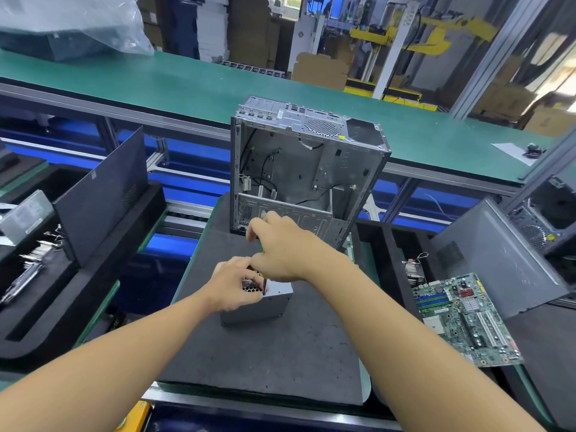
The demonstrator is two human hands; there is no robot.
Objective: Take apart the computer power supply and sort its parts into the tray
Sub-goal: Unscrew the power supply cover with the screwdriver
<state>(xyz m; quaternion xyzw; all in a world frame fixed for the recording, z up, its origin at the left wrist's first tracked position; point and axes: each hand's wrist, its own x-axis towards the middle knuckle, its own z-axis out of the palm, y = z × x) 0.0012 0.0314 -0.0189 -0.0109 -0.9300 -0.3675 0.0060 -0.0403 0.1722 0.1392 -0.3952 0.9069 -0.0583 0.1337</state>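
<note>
A grey metal power supply [263,307] stands on the dark foam mat [274,353] in front of me. My left hand [232,285] grips its top by the honeycomb fan grille. My right hand [277,244] is wrapped round the handle of a screwdriver [264,283], whose shaft points down onto the top edge of the power supply. The screwdriver's handle is mostly hidden by my fingers. Behind the hands stands an emptied computer case [308,169] with its side open.
A black foam tray [78,275] at the left holds a dark side panel [103,194], another power supply [26,215] and cards. At the right lie a green motherboard [467,319] and a grey case panel [498,260]. A green conveyor belt [187,85] runs behind.
</note>
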